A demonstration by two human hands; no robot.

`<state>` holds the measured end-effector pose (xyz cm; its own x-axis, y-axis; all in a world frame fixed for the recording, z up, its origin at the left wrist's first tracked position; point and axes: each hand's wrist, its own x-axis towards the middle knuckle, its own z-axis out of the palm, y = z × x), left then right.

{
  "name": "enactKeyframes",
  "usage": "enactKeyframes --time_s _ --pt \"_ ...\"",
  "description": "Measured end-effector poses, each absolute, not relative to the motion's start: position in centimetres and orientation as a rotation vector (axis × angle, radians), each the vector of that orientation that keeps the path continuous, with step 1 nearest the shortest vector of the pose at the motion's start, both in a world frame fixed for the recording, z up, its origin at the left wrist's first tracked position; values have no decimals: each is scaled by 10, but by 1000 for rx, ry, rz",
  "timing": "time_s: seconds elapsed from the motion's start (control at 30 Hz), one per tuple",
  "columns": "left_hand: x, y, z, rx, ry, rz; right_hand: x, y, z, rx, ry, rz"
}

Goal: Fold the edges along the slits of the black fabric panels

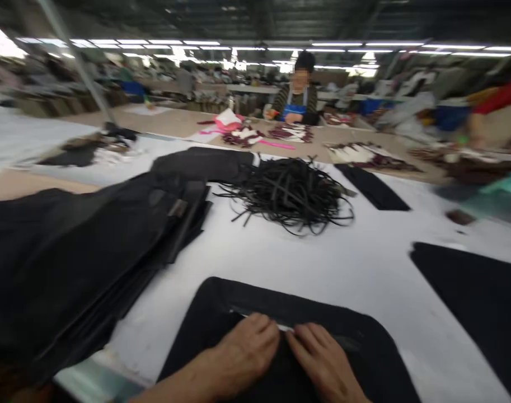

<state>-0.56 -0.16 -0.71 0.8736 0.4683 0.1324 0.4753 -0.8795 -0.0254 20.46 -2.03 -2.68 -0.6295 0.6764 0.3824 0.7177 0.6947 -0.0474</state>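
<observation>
A black fabric panel (343, 319) with rounded corners lies on the white tabletop in front of me. Both hands work at an edge or slit across it, where a narrow white strip (285, 328) shows. My left hand (249, 344) is closed, its curled fingers gripping the black material at the strip's left end. Close beside it, my right hand (320, 358) presses its fingers together on the same material at the strip's right end. The fingertips nearly meet. Motion blur and the hands themselves hide what lies under the fingers.
Black fabric pieces (91, 246) are stacked on the left. Beyond the panel is a tangled heap of thin black straps (292, 190). More black panels (477, 296) lie on the right. Across the table, a person in a blue apron (296, 106) stands behind maroon and white pieces (291, 132).
</observation>
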Motion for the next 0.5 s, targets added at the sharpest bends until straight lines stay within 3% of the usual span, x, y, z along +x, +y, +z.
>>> enactKeyframes --time_s 0.13,0.5 --pt "-25 5 -27 -3013 -816 -325 217 -19 -19 -1217 -2703 9" --pt "-59 5 -27 -2909 -852 -406 267 -33 -11 -1208 -2741 -124"
